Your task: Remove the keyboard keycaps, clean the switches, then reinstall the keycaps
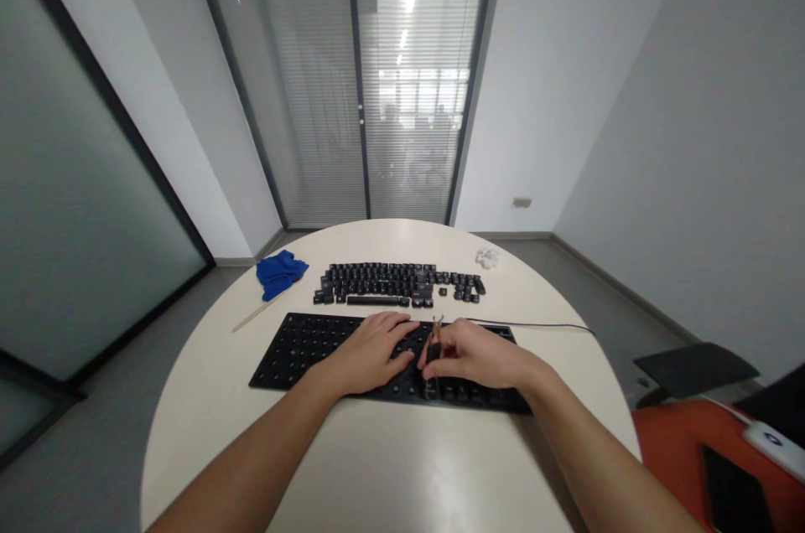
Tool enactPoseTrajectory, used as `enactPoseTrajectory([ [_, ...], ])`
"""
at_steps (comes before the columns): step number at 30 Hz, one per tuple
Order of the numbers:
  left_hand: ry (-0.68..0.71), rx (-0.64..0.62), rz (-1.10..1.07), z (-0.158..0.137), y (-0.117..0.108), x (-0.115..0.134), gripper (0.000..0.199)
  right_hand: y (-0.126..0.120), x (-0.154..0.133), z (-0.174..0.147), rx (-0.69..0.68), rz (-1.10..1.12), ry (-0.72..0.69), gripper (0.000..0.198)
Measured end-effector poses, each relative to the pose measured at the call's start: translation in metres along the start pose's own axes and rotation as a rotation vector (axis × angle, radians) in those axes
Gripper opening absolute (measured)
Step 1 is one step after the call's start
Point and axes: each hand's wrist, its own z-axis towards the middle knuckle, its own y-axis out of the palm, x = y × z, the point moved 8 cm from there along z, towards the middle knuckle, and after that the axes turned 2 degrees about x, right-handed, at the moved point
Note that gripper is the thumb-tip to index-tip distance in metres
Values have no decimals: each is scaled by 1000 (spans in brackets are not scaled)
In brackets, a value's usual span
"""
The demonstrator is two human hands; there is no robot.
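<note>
A black keyboard (295, 349) lies across the table in front of me, with many of its keycaps off and the bare key sockets showing on its left part. My left hand (377, 353) rests palm down on the middle of the keyboard, fingers stretched out. Just right of it, my right hand (471, 353) is closed around a small keycap puller (433, 351), whose thin wire ends stick out above the fingers. Part of the keyboard is hidden under both hands. Beyond it, loose black keycaps (377, 277) are laid out in rows, a long spacebar cap (377, 300) among them.
A crumpled blue cloth (280, 273) and a thin wooden stick (257, 315) lie at the table's left. A white crumpled wad (486, 257) sits at the back right. The keyboard cable (534, 323) runs right. Beside the round table (402, 466), an orange chair (672, 449) holds a phone (735, 491).
</note>
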Motion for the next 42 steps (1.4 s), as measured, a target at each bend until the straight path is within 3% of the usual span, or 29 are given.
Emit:
enactPoseTrajectory([
  [24,2,6,-11,-1,-1,1,47,7,11,5,-85,301,27,40],
  [31,-4,6,-13,-1,-1,1,46,4,-9,-5,-94,127,-20,32],
  [38,-8,4,-4,-1,-1,1,46,2,-22,-7,5,-113,-27,22],
  [42,8,16,-19,0,-4,4,45,-2,-13,-2,51,-38,-11,26],
])
